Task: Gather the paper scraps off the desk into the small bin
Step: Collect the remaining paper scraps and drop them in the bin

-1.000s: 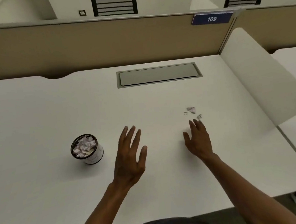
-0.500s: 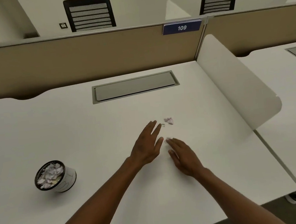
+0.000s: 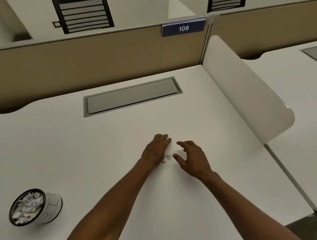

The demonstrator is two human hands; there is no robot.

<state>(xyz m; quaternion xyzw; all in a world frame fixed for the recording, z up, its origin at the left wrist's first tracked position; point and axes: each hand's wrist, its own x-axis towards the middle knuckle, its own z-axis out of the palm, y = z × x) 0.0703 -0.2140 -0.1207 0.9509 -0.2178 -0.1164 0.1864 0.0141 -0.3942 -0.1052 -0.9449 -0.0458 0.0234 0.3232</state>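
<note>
Left hand (image 3: 156,151) palm-down, fingers curled over paper scraps (image 3: 168,157) mid-table (image 3: 98,145); right hand (image 3: 192,159) loosely spread beside, empty. Bin (image 3: 34,207) far left.

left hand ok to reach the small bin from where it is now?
Probably yes. The left hand is at the paper scraps mid-desk, and the small bin stands apart to its left with only bare desk between them. Nothing blocks the way.
</note>
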